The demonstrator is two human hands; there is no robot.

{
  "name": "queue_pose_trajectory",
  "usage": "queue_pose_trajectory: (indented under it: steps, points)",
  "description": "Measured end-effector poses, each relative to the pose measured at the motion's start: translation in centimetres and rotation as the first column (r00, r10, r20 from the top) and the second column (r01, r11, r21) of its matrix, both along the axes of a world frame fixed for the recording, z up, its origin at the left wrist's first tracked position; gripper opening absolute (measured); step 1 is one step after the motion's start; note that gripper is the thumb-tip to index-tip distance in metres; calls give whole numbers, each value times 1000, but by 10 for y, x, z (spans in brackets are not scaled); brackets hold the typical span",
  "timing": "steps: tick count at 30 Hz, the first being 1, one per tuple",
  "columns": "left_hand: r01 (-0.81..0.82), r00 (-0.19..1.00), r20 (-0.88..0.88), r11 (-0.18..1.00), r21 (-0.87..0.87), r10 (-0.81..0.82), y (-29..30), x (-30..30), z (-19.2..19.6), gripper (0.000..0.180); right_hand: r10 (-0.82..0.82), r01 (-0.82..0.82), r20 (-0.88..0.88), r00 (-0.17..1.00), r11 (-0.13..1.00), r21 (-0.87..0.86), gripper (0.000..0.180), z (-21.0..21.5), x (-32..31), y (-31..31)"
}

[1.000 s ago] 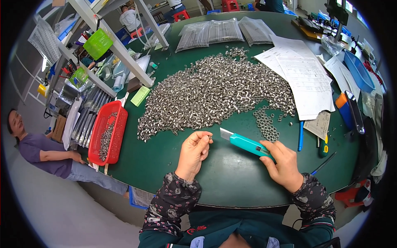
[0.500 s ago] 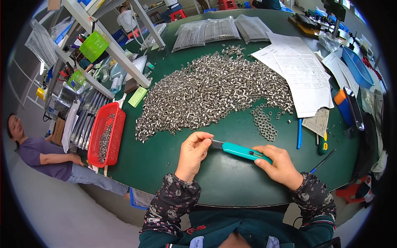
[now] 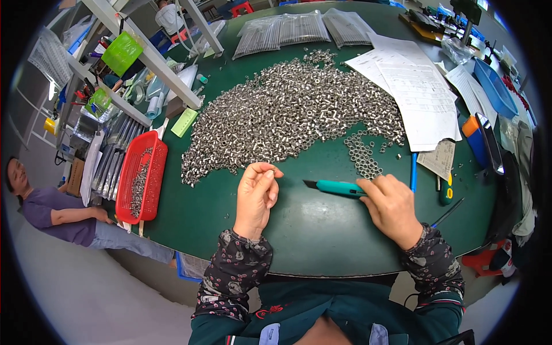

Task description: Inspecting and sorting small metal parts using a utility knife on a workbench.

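Note:
My right hand (image 3: pixel 392 208) grips the rear end of a green utility knife (image 3: pixel 339 187), its dark blade pointing left just above the table. My left hand (image 3: pixel 257 194) is closed in a pinch, thumb against the fingertips, a short way left of the blade. Whatever sits between those fingertips is too small to make out. Beyond both hands spreads a big heap of small metal rings (image 3: pixel 287 115). A single-layer patch of rings (image 3: pixel 363 156) lies just past the knife.
At left stands a red plastic basket (image 3: pixel 150 192) with metal parts inside. Paper sheets (image 3: pixel 422 98) overlap the heap's right edge; a blue pen-like stick (image 3: pixel 413 172) lies below them. Bagged rods (image 3: pixel 305 29) rest at the back. A seated person (image 3: pixel 63 213) is at far left.
My left hand and the knife have come apart; the blade tip no longer touches the left fingertips. The right hand has turned the knife to lie flatter. The view has shifted slightly.

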State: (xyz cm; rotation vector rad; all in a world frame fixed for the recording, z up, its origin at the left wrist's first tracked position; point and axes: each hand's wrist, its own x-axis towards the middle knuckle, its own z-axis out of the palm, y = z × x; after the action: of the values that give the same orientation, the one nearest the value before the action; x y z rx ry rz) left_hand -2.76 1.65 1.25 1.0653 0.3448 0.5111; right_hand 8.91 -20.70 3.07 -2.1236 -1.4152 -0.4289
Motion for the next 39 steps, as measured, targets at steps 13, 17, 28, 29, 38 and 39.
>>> queue_pose_trajectory:
  steps: [13, 17, 28, 29, 38, 39]
  points:
    - [279, 955, -101, 960, -24, -280, -28, 26, 15, 5, -45, 271, -416, 908, 820, 503, 27, 6, 22, -14]
    - [454, 865, -153, 875, -168, -478, -48, 54, 22, 12, 26, 298, -506, 862, 782, 548, 26, 1, 23, -12]
    - [366, 904, -417, 339, 867, 91, -70, 96, 0, 8, 64, 241, -450, 891, 773, 587, 27, 5, 21, -14]
    - [367, 906, -412, 305, 879, 98, -72, 96, 0, 7, 72, 236, -451, 890, 772, 590, 27, 5, 21, -14]
    - [369, 911, -395, 193, 909, 118, -73, 97, -6, 5, 86, 226, -472, 878, 794, 565, 27, 6, 19, -13]
    - [362, 914, -387, 188, 913, 118, -71, 96, -6, 6, 89, 220, -465, 881, 793, 568, 27, 6, 19, -12]
